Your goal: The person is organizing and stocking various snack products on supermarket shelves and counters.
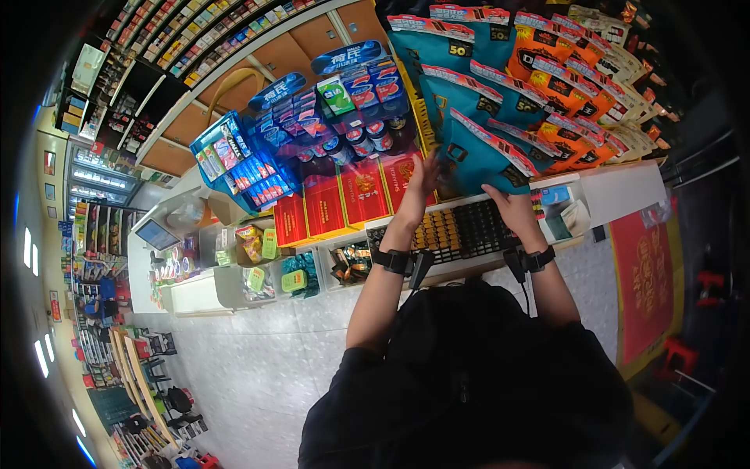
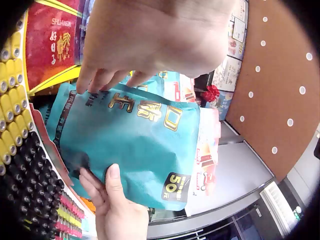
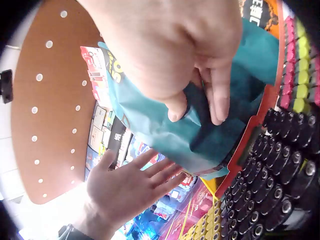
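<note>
A teal pouch with gold characters and a "50" label stands at the front of a display of similar pouches. My right hand pinches its lower front, thumb and fingers pressing into the soft film, as the right wrist view shows of the pouch. My left hand is at the pouch's left end, fingers extended. From the left wrist view, the left fingertips overlap the pouch's edge. Just below the pouch lies a rack of small yellow and black capped items.
Red boxes and blue candy packs stand to the left along the counter. Orange pouches fill the display at right. Clear bins hang in front. A red mat lies at far right.
</note>
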Motion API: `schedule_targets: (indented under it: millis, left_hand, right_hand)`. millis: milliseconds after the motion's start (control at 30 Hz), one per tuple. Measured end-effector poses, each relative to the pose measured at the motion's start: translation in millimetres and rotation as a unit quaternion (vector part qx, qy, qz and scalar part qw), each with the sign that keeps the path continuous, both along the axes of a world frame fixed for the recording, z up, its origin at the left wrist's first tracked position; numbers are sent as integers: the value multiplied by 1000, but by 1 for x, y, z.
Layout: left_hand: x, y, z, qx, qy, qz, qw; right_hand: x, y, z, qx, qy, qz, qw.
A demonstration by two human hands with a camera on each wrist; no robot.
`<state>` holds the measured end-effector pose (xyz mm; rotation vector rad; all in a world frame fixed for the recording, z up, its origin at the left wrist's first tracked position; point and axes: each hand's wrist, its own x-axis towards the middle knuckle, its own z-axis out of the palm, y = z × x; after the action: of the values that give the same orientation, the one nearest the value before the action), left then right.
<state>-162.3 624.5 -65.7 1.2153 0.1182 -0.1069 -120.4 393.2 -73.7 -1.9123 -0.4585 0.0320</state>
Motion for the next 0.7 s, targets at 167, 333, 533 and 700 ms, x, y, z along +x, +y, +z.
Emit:
schedule_targets:
  millis: [167, 333, 533, 700]
  left_hand:
    - [-3, 3, -1, -25, -11, 2, 1000]
    - [-2, 2, -2, 22, -15, -15, 1000]
    - [-3, 2, 5, 59, 55, -13, 997]
    - [-3, -4, 14, 214, 37, 44, 975]
  right_hand:
    - [2, 8, -6, 51, -34, 11, 998]
    - [3, 3, -10, -14, -13, 29, 999]
    - [-13, 5, -5, -76, -57, 17, 995]
    - [-2, 13, -8, -79, -113, 10, 990]
